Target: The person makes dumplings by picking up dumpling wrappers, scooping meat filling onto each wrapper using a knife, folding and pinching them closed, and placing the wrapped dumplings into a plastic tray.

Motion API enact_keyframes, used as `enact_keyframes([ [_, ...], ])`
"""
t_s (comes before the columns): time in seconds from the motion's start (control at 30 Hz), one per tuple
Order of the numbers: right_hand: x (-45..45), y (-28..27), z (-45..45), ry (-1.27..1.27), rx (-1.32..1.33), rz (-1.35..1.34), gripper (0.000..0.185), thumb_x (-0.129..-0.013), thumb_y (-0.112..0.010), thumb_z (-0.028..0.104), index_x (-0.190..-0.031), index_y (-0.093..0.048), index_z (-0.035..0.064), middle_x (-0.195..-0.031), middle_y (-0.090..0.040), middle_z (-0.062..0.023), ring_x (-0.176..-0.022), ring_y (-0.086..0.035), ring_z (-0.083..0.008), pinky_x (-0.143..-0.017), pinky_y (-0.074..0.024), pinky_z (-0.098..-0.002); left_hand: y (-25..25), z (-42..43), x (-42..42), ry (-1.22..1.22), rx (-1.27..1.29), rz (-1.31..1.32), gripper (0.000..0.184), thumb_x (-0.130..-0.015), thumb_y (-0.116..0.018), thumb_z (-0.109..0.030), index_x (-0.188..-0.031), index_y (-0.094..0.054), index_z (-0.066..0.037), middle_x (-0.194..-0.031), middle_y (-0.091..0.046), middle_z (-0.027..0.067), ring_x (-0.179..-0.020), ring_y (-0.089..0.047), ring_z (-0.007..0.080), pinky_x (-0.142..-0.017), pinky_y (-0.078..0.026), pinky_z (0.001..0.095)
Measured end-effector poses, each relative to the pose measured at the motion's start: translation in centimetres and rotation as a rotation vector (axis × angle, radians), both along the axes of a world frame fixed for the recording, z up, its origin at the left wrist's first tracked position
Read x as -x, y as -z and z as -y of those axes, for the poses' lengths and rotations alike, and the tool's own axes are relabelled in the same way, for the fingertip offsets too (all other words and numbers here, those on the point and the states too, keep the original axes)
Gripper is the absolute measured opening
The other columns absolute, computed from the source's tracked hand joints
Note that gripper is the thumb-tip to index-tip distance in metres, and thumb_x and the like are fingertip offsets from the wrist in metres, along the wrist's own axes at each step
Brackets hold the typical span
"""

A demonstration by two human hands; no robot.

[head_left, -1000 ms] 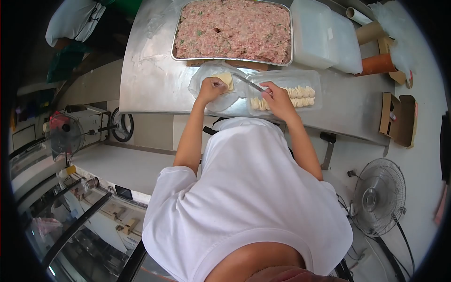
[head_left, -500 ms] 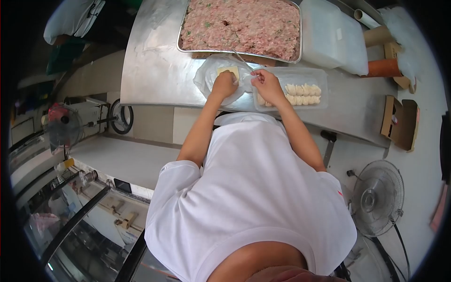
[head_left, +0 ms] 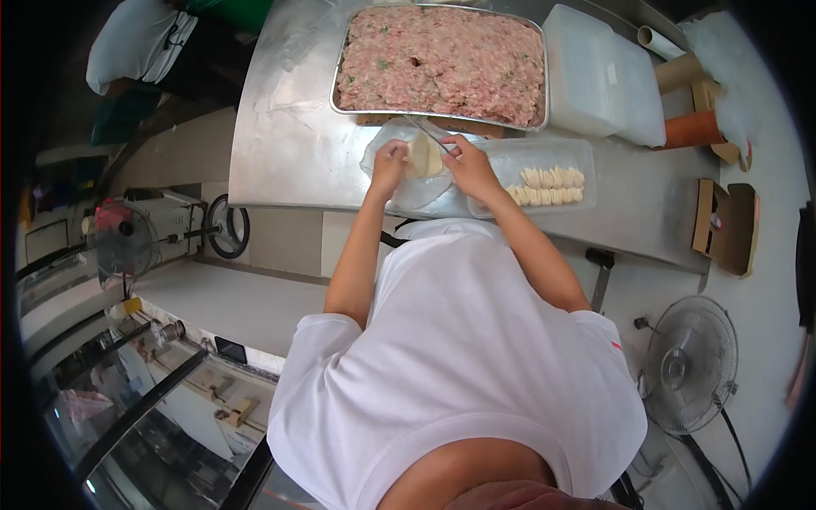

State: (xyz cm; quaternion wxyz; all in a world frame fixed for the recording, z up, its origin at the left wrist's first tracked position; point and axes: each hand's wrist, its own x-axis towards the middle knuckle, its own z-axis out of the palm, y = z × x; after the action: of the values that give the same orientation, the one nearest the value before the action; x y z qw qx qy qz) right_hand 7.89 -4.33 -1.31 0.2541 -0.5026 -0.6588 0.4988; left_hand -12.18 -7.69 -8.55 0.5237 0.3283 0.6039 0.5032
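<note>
Pale dough (head_left: 423,160), upper centre of the frame: left hand (head_left: 389,166) pinches its edge, right hand (head_left: 472,170) grips the stick (head_left: 431,136). From here, light pressure seems best.

left arm (head_left: 353,263) and right arm (head_left: 544,255) both reach forward, angled in toward each other. left hand (head_left: 389,169) is curled into a pinch, right hand (head_left: 473,175) is kinda folded in a grip, and the 2 hands sit close but apart.
</note>
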Motion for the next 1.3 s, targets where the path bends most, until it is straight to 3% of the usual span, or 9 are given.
enact_keyframes([
  [0.17,-4.0,-2.5,-0.4,-0.078,-0.178,0.063,0.028,-0.09,-0.057,0.007,-0.118,-0.06,0.0063,-0.09,-0.067,-0.0152,-0.082,-0.065,-0.026,-0.074,-0.0507,-0.0382,2.1,-0.3,3.3,-0.366,-0.167,0.242,0.02,-0.097,-0.047,-0.018,-0.094,-0.059,-0.003,-0.094,-0.06,0.0072,-0.094,-0.059,0.0166,-0.084,-0.047,0.032],
  [0.23,-5.9,-4.0,-1.3,0.018,-0.113,-0.019,0.025,-0.092,-0.056,0.009,-0.117,-0.06,0.0047,-0.092,-0.066,-0.0126,-0.083,-0.064,-0.0206,-0.077,-0.0501,-0.0339,-1.1,0.0,3.3,-0.473,-0.225,0.519,0.018,-0.098,-0.045,-0.015,-0.102,-0.056,-0.002,-0.098,-0.059,0.0082,-0.095,-0.06,0.0193,-0.09,-0.047,0.0343],
  [0.3,-8.7,-6.8,-2.9,0.181,-0.222,-0.226,0.024,-0.096,-0.058,0.016,-0.118,-0.061,0.0056,-0.099,-0.063,-0.0035,-0.086,-0.057,-0.0112,-0.08,-0.0479,-0.0273,-1.6,-0.4,3.6,-0.468,-0.251,0.51,0.02,-0.101,-0.046,-0.017,-0.11,-0.053,0.0,-0.102,-0.059,0.0096,-0.099,-0.06,0.0206,-0.093,-0.048,0.0368],
  [0.37,-12.2,-18.4,-2.6,0.397,-0.291,-0.035,0.026,-0.092,-0.064,0.017,-0.116,-0.063,0.0059,-0.089,-0.061,0.0015,-0.071,-0.054,-0.0081,-0.067,-0.0469,-0.022,-1.9,-0.6,3.8,-0.429,-0.174,0.52,0.021,-0.1,-0.054,-0.017,-0.113,-0.054,-0.001,-0.104,-0.062,0.0102,-0.098,-0.062,0.0199,-0.088,-0.052,0.0349],
  [0.4,-15.7,-21.5,-2.5,0.624,-0.592,-0.086,0.026,-0.088,-0.064,0.011,-0.113,-0.065,0.0038,-0.086,-0.064,-0.0015,-0.07,-0.059,-0.0097,-0.059,-0.0468,-0.021,-1.5,-0.5,3.8,-0.44,-0.171,0.516,0.021,-0.1,-0.054,-0.017,-0.113,-0.054,-0.001,-0.104,-0.062,0.0102,-0.098,-0.062,0.0199,-0.088,-0.052,0.0349],
  [0.47,-21.8,-30.1,-1.2,0.385,-1.537,0.198,0.027,-0.098,-0.055,0.025,-0.114,-0.061,0.0044,-0.091,-0.06,-0.0038,-0.078,-0.056,-0.0132,-0.071,-0.0467,-0.0247,-0.2,-1.1,4.1,-0.354,-0.114,0.533,0.025,-0.095,-0.064,-0.014,-0.115,-0.055,-0.002,-0.104,-0.065,0.0105,-0.095,-0.065,0.019,-0.081,-0.055,0.0324],
  [0.53,-22.6,-34.7,-2.1,0.344,-1.829,0.185,0.027,-0.098,-0.055,0.025,-0.114,-0.061,0.0045,-0.091,-0.06,-0.0039,-0.079,-0.056,-0.0133,-0.072,-0.0467,-0.0248,-0.6,-1.2,3.2,-0.397,-0.058,0.497,0.029,-0.09,-0.071,-0.013,-0.114,-0.058,-0.003,-0.102,-0.066,0.0093,-0.089,-0.066,0.0174,-0.074,-0.055,0.0297],
  [0.83,-22.9,-35.6,-15.2,0.417,-1.452,0.54,0.025,-0.098,-0.053,0.023,-0.114,-0.06,0.0047,-0.092,-0.06,-0.0042,-0.08,-0.056,-0.0138,-0.073,-0.0465,-0.0257,-3.4,-2.3,0.8,-0.411,0.019,0.321,0.033,-0.088,-0.072,-0.014,-0.115,-0.056,-0.003,-0.098,-0.066,0.0103,-0.087,-0.063,0.0152,-0.072,-0.053,0.0294],
  [1.3,-22.1,-33.6,-20.9,0.398,-1.237,0.614,0.023,-0.097,-0.051,0.02,-0.113,-0.059,0.0051,-0.093,-0.059,-0.0047,-0.081,-0.056,-0.0146,-0.075,-0.0464,-0.027,-3.4,-3.0,0.6,-0.334,0.01,0.267,0.031,-0.092,-0.065,-0.012,-0.119,-0.054,-0.003,-0.104,-0.064,0.009,-0.093,-0.064,0.0165,-0.078,-0.053,0.0302],
])
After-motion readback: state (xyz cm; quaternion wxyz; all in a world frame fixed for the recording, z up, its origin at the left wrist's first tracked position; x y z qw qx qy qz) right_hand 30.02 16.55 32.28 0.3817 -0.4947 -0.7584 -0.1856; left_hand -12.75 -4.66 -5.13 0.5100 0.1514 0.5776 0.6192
